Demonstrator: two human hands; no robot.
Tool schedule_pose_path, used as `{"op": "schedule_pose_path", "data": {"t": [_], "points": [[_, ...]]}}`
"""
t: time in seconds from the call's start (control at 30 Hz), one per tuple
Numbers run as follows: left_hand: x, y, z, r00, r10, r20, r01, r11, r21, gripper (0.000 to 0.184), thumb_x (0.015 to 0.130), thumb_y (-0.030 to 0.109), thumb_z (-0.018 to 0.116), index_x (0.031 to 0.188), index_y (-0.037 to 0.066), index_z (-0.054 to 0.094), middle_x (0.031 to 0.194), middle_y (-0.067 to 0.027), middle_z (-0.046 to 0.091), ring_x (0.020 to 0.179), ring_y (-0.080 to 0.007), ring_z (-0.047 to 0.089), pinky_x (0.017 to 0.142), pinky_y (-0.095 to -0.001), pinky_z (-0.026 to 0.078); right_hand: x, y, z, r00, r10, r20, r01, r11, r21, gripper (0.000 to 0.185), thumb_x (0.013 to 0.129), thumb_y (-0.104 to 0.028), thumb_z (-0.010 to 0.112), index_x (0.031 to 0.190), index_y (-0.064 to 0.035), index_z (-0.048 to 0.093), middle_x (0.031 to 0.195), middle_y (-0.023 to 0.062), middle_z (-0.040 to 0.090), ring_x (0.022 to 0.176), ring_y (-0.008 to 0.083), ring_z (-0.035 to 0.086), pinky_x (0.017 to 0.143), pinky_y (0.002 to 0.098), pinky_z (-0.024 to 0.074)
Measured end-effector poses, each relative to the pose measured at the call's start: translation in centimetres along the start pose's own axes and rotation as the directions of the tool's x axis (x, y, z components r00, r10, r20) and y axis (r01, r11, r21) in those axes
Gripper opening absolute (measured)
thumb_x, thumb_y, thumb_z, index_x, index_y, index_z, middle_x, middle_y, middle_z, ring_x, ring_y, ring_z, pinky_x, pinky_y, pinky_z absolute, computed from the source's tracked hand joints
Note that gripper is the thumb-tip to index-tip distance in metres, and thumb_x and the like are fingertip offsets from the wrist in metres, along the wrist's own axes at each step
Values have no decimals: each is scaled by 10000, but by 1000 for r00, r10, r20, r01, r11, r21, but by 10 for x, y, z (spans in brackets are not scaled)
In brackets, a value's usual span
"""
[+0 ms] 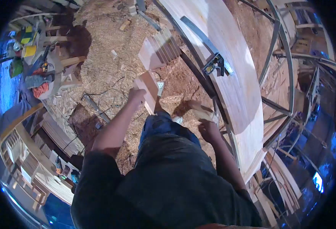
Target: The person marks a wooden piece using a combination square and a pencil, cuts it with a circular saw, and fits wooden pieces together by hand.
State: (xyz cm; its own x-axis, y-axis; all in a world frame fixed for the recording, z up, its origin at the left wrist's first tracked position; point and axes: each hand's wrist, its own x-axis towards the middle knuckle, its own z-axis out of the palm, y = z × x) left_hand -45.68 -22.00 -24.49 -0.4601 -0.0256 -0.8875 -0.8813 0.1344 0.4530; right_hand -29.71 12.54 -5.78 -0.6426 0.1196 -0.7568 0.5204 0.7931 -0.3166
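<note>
My left hand [137, 96] is closed around the edge of a flat wooden block [149, 86], tilted above the floor in front of my legs. On the other side my right hand [210, 130] grips a short piece of wood [202, 111], pale on one side; its full shape is partly blurred. Just beyond the left block, several similar wooden blocks [160, 49] stand in a row beside the bench. The long curved wooden panel [236, 91] lies close to my right hand. Upon it rests a square-like tool [213, 65] with a long metal blade and a black head.
Sawdust [106, 49] and wood scraps cover the floor, with dark cables [99, 93] running across it. A white power strip [160, 87] lies near my feet. Wooden furniture frames [22, 152] stand at left, metal frame bars [288, 57] at right, curved boards [282, 175] lower right.
</note>
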Motion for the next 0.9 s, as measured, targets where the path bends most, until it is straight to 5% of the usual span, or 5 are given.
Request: {"op": "schedule_pose_path", "data": {"t": [0.13,0.3,0.53,0.7,0.9], "points": [[31,22,-13,1000,6,25,-1,979,-206,360,782,99,676,1105,-54,635,942,-157,688,768,-278,695,599,-406,554,-62,94,35,969,245,-35,-243,968,70,350,885,-237,664,1188,-67,702,910,248,730,887,377,730,802,449,572],[58,34,-22,999,-38,-30,38,999,-25,368,765,105,697,1094,-48,635,933,-157,684,772,-280,701,652,-424,577,-113,79,48,707,655,267,-705,680,199,364,889,-263,696,1200,-75,703,957,236,739,907,312,738,821,407,567],[115,52,-19,1000,-20,-16,19,999,-34,270,770,107,691,1003,-22,643,864,-148,676,714,-247,681,595,-391,570,-109,83,83,878,459,135,-472,783,405,389,923,-294,656,1247,-82,689,1101,234,726,1051,360,711,907,426,549],[166,62,-31,998,52,-31,-54,995,-82,297,847,96,618,1114,-33,601,987,-153,664,801,-247,688,654,-426,609,-95,50,26,914,401,-67,-343,849,401,366,958,-281,652,1243,-54,679,973,176,740,872,292,709,830,405,544],[173,102,-27,998,50,-43,-49,998,26,310,934,80,478,1222,34,582,1093,-148,653,938,-289,680,761,-507,628,-104,82,47,861,508,39,-482,788,382,368,947,-310,667,1236,-84,690,1007,177,747,910,290,729,830,411,558]]}}
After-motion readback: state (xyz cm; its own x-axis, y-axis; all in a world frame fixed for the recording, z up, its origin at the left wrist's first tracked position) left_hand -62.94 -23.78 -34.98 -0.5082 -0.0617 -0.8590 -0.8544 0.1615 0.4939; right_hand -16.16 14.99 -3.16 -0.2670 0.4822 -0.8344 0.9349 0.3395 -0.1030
